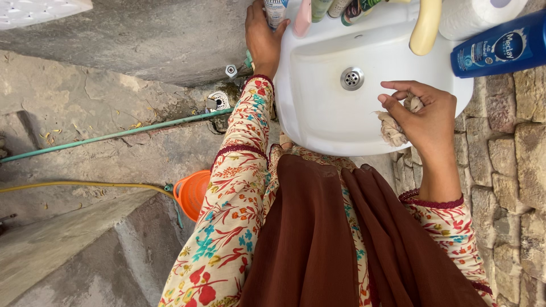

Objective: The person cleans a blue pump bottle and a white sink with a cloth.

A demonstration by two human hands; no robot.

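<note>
Over the white washbasin [318,96], right hand [424,116] curls shut around a beige rag [391,129] at the front rim, left hand [263,37] grips a white bottle [277,11] on the ledge; wiping apparently underway, next stroke needs steady pressure across the bowl.

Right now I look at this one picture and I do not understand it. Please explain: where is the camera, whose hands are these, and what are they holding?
The camera sits on the person's head and looks down, so both hands belong to that person. A white ceramic washbasin hangs by a rough stone wall. The right hand presses a crumpled beige rag against the basin's inside. The left hand grips a white bottle on the rim. A dark blue plastic bottle lies on the basin's right edge. An orange plastic strainer lies on the concrete floor.
</note>
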